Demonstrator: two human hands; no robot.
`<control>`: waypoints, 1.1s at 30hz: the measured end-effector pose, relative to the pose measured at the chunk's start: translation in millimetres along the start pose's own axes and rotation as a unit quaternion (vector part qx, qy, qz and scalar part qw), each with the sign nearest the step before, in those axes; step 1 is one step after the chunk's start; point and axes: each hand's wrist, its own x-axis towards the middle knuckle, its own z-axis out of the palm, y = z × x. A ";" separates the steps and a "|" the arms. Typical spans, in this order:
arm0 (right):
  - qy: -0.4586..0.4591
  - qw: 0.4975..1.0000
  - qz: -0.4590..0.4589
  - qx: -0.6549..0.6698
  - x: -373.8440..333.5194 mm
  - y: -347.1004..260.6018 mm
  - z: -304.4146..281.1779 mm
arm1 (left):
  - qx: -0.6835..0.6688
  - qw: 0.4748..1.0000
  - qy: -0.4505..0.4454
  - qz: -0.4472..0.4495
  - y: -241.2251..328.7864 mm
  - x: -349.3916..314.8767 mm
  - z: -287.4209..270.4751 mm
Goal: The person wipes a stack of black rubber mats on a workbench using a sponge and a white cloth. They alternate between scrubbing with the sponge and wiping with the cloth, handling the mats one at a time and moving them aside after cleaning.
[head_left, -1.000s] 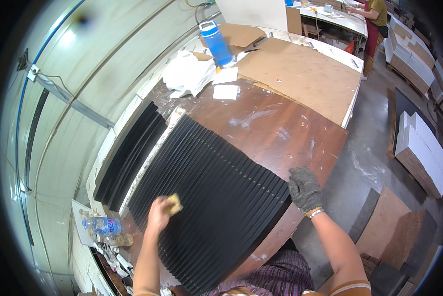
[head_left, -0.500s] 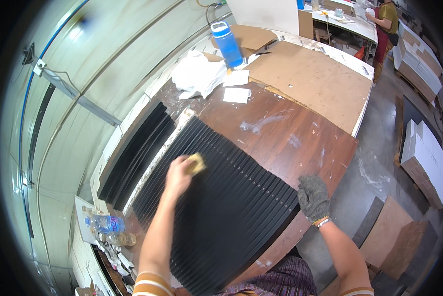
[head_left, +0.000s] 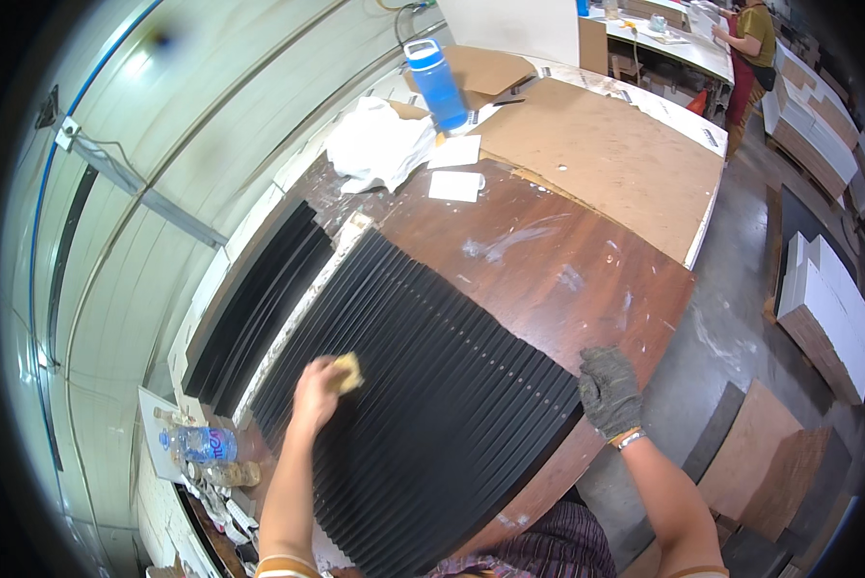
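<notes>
Pinched in the fingers of my bare left hand [head_left: 315, 395] is a small yellow sponge [head_left: 348, 372]. It is over the left part of a wide row of black strips [head_left: 423, 385], laid tightly side by side on a brown wood-grain table [head_left: 538, 260]. Small dots run in a line along the strips near their far right ends. My right hand [head_left: 611, 393] wears a dark grey knitted glove and rests against the right corner of the row, its fingers loosely bent and apart from the thumb. A second bundle of black strips [head_left: 264, 308] lies beyond a pale, stained bar [head_left: 302, 313] on the left.
A blue bottle [head_left: 437, 87], white cloth [head_left: 379, 144] and white cards [head_left: 456, 186] are at the table's far side, beside a brown board [head_left: 606, 154]. Clear plastic bottles [head_left: 206, 444] lie at left. Stacked white panels [head_left: 827, 303] stand on the floor right; another person [head_left: 752, 58] works far off.
My left hand has moved the sponge down and to the left over the strips. My right hand keeps its place at the corner, and the whole view has shifted slightly.
</notes>
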 end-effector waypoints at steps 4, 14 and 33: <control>0.002 1.000 0.001 0.002 -1.2 -0.6 1.8 | 0.004 0.989 0.000 -0.145 -78.1 -149.2 -39.3; -0.028 0.999 0.010 -0.017 -4.0 3.0 4.4 | 0.029 0.992 0.066 -0.101 11.9 -65.4 -28.7; -0.014 1.000 0.016 -0.018 -8.4 10.2 12.6 | 0.071 0.934 0.036 -0.349 -83.8 -249.7 -64.2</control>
